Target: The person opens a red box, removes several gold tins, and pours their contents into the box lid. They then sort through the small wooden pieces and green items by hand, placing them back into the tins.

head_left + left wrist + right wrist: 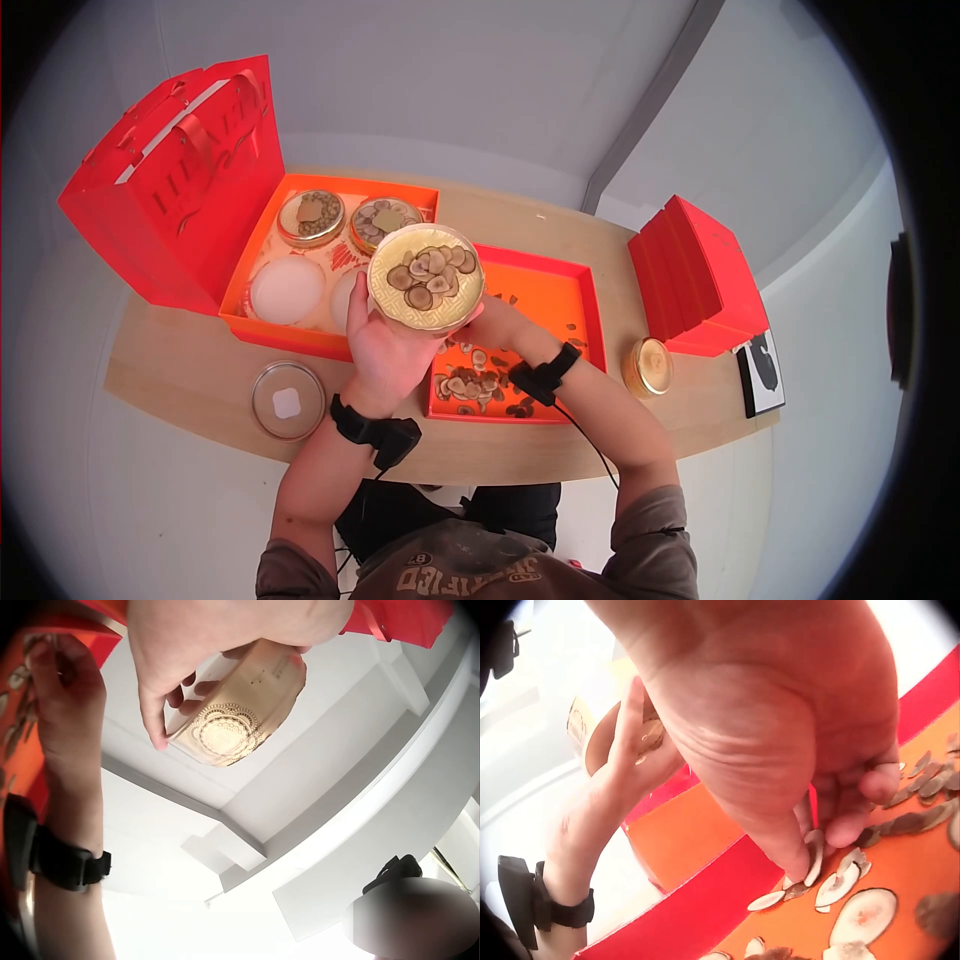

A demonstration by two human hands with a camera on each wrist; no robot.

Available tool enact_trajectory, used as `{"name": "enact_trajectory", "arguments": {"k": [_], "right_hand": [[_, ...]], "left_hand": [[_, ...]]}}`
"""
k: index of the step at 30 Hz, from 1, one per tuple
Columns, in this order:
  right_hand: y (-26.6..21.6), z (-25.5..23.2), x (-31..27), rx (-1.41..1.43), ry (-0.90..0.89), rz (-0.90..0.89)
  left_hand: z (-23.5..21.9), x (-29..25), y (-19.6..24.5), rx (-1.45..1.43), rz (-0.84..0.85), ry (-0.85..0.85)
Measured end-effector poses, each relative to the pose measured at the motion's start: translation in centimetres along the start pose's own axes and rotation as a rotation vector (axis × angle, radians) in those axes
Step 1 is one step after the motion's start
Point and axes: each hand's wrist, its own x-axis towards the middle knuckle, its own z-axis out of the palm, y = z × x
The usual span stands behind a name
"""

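Observation:
My left hand (385,350) holds up a round tub (225,735), gripping it from beneath and around the side. Gold lace print decorates its wall. Inside, thin dark-rimmed dried slices (432,275) lie on a gold patterned base. Down in the red-edged orange box lid (520,275), my right hand (780,735) pinches a dried slice (814,855) between thumb and fingers. More loose slices (862,916) are spread around its fingertips on the orange surface. From the head view, the tub and left hand partly hide the right hand's fingers.
Left of the lid, an orange box (240,310) holds two filled round tubs (311,218) and white round recesses (287,289). Behind it stands a red gift bag (200,190). A clear round lid (288,400) lies front left. Red boxes (695,280) and a gold-topped jar (650,366) stand right.

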Motion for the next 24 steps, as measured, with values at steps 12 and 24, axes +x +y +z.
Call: {"name": "enact_trajectory", "arguments": {"k": [12,24], "right_hand": [[-5.6,-6.0,-5.1,0.42,-0.117,0.247],[-5.1,-11.8,-10.2,0.878,0.416,-0.18]], "left_hand": [[-0.1,0.0,0.0,0.037,0.014,0.019],[0.4,-0.2,-1.1,0.056,-0.111,0.002]]}}
